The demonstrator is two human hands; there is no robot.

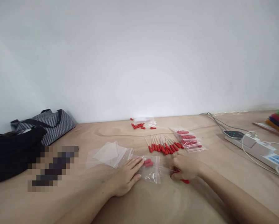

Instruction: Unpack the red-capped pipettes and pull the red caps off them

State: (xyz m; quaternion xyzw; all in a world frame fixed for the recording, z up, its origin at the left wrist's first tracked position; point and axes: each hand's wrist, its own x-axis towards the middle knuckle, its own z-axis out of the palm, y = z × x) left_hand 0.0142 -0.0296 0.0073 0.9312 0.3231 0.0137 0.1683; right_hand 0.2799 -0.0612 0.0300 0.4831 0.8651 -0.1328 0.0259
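Observation:
A clear zip bag point(151, 177) lies flat near the table's front, two red bulbs point(148, 162) showing inside it. My left hand point(126, 175) rests flat over its left side, fingers stretched out. To the bag's right, my right hand point(185, 167) is closed around red-bulbed droppers point(185, 181); their thin clear tubes point left toward the bag's zip edge. How many it holds is partly hidden. Just beyond it, a fanned row of similar droppers point(164, 147) has bulbs facing me and tubes pointing away. Flat zip bags point(106, 154) are spread beyond my left hand.
Filled bags of red pieces point(188, 140) overlap behind my right hand. Loose red bulbs point(137, 126) lie by another bag point(145, 120) near the wall. A power strip point(263, 152) with cables stands right; a striped bag point(60, 124) and black cloth item point(13, 155) lie left.

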